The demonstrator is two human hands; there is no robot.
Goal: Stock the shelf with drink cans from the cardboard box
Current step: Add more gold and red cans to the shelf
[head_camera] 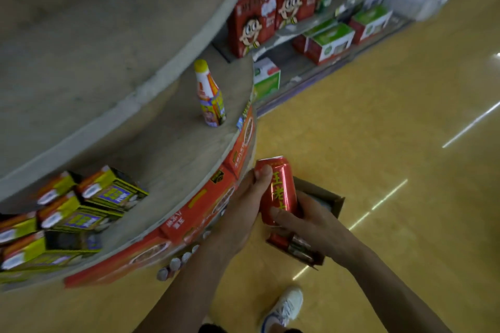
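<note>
1. Two bare forearms reach in from the near edge, and a white shoe [286,305] stands on the yellow floor [378,116] between them.
2. Both hands meet on one red drink can [278,192] with yellow characters, held tilted in the air just right of the shelf edge.
3. Left hand [238,205] grips the can's far end, its thumb pressed on the front and its fingers hidden behind.
4. Right hand [311,222] grips the near end, its thumb laid across the can's lower part.
5. Under the hands, an open cardboard box [336,205] sits on the floor, largely covered by them; more cans [295,246] lie in its near end.
6. Left of the hands, a curved grey shelf [162,149] carries one upright bottle [209,94] with a yellow cap, standing near the shelf's right end.
7. Yellow-and-black packs [89,203] are stacked at the near left of that shelf.
8. Red cartons [200,205] line up below its front edge, with round can tops [176,262] showing beneath them.
9. Farther off, red cartoon cartons [259,21] stand on a higher shelf, and green-and-white boxes [330,38] sit lower to their right; all are blurred.
</note>
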